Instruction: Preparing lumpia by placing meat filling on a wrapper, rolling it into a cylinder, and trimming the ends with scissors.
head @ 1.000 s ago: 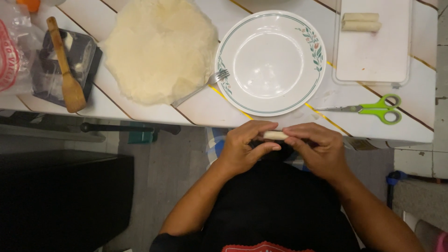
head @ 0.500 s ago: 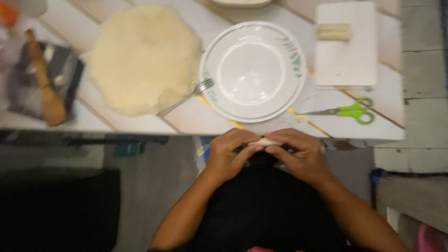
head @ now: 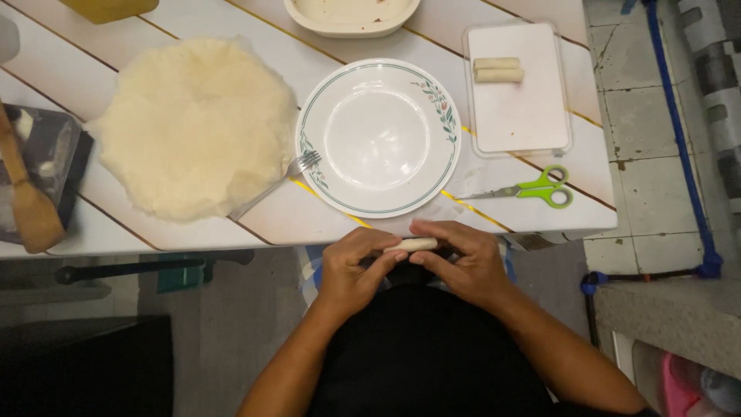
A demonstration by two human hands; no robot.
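Note:
Both my hands meet just below the table's front edge, holding a small pale rolled wrapper (head: pixel 411 245) between their fingertips. My left hand (head: pixel 356 269) pinches its left end and my right hand (head: pixel 461 259) covers its right end. Just beyond them on the table sits an empty white plate (head: pixel 378 137) with a green rim line and flower pattern. A fork (head: pixel 276 184) leans on the plate's left rim, its handle lying on a wide round stack of pale wrappers (head: pixel 194 126).
A white rectangular tray (head: pixel 519 116) at the right holds two finished rolls (head: pixel 498 69). Green-handled scissors (head: pixel 527 188) lie in front of it. A wooden spatula (head: pixel 27 207) rests on a dark container at the left. A cream bowl (head: pixel 351 15) stands at the back.
The view has shifted, so the table appears further left and lower. My hands stay together on the roll, with fingers working slightly along it.

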